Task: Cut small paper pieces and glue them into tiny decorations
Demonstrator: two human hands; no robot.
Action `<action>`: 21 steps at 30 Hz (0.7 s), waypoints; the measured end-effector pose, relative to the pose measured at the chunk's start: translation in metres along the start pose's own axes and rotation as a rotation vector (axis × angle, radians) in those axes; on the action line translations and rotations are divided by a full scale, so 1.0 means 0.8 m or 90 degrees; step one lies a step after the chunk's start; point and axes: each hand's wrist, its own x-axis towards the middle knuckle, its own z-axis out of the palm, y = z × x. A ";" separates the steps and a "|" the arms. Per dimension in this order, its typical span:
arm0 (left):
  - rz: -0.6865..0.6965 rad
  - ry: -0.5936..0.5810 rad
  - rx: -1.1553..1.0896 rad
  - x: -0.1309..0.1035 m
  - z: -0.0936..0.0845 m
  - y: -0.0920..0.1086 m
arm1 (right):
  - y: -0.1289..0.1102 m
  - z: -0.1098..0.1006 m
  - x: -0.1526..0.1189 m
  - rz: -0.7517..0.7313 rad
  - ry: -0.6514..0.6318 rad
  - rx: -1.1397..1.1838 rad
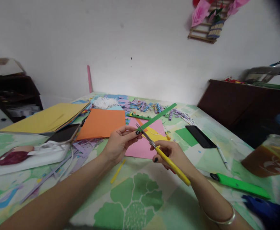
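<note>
The person's left hand (122,140) reached in over the counter (175,207), its grip pinched closed at thumb and fingers on the lower end of a green strip (161,114). From there the strip slanted up and away to the right, above the papers. The right hand (179,156) had its grip closed around the yellow handles of a pair of scissors (162,155), whose blades, parted only a little, met the strip right beside the left fingertips. I could not tell whether they had bitten into it.

Beneath the hands lay a pink sheet (138,149), with a yellow piece (155,135) over part of it. Just left of that was an orange sheet (106,121), and farther left a stack of yellow sheets (51,116). A narrow yellow strip (118,172) rested on the flowered covering, nearer the person.

Toward the wall were white shreds (105,102) and small rolled bits of purple and blue paper (142,105). On the right side, a black phone (200,136) overlapped a green piece (185,136), while a green cutter (244,185) lay near a jar of brown liquid (268,161).
</note>
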 end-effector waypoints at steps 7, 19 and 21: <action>-0.004 -0.001 -0.005 0.001 -0.002 -0.002 | 0.004 0.003 0.002 -0.005 0.031 -0.009; -0.004 0.004 -0.014 0.002 -0.004 -0.003 | 0.005 0.001 0.001 -0.003 0.039 -0.013; 0.008 0.008 -0.015 0.003 -0.005 -0.003 | 0.008 0.001 0.003 -0.006 0.058 -0.016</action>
